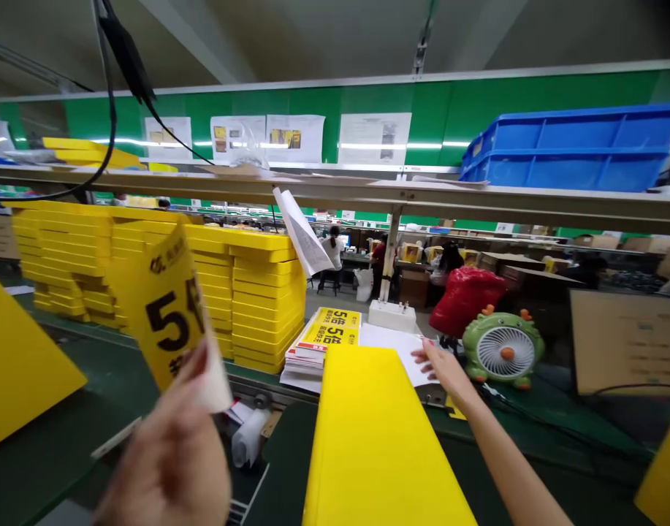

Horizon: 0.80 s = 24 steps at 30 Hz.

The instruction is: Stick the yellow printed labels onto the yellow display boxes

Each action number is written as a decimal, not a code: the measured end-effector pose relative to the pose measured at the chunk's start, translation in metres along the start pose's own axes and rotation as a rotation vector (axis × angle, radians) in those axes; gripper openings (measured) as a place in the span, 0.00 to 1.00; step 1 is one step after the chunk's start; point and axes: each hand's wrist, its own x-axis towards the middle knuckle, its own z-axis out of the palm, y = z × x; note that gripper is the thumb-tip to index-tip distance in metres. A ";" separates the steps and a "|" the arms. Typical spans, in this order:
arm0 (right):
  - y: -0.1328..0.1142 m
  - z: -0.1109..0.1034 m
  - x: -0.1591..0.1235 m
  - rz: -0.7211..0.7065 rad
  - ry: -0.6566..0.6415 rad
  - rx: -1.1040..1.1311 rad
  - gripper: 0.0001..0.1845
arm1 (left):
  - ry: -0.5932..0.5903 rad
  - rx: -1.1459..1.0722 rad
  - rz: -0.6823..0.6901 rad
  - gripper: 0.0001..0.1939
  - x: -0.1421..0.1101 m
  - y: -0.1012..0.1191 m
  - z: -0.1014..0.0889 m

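Pinching a yellow leaflet (167, 307) up at lower left, the left hand (170, 456) grips only its bottom edge, so it could slip, while the right hand (441, 365) lies flat w/ fingers spread on white sheets (392, 343) at centre, prob. dragging several.

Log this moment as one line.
left hand: holds yellow leaflet | right hand: on white sheets | yellow box in front

"5" on yellow leaflet (167, 314)
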 end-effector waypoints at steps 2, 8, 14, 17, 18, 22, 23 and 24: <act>-0.037 0.008 -0.031 -0.150 -0.141 0.011 0.29 | -0.222 -0.051 0.239 0.15 -0.004 0.025 0.017; -0.097 0.016 -0.102 -0.350 -0.271 -0.055 0.13 | -0.894 -0.039 0.362 0.30 -0.012 0.063 0.038; -0.073 0.000 -0.099 -0.137 -0.443 0.210 0.18 | -0.763 -0.399 -0.737 0.27 -0.016 0.036 0.034; -0.061 0.000 -0.096 -0.108 -0.515 0.232 0.27 | -0.887 -0.493 -1.009 0.26 -0.015 0.025 0.041; -0.058 0.000 -0.096 -0.083 -0.518 0.184 0.27 | -0.888 -0.454 -1.007 0.27 -0.015 0.023 0.044; -0.049 -0.001 -0.096 0.057 -0.524 0.004 0.19 | -0.888 -0.383 -0.981 0.27 -0.008 0.017 0.053; -0.047 -0.003 -0.094 0.078 -0.527 0.025 0.20 | -0.901 -0.397 -0.989 0.28 -0.006 0.016 0.055; -0.045 -0.004 -0.092 0.088 -0.525 0.067 0.22 | -0.923 -0.413 -1.002 0.30 -0.005 0.014 0.057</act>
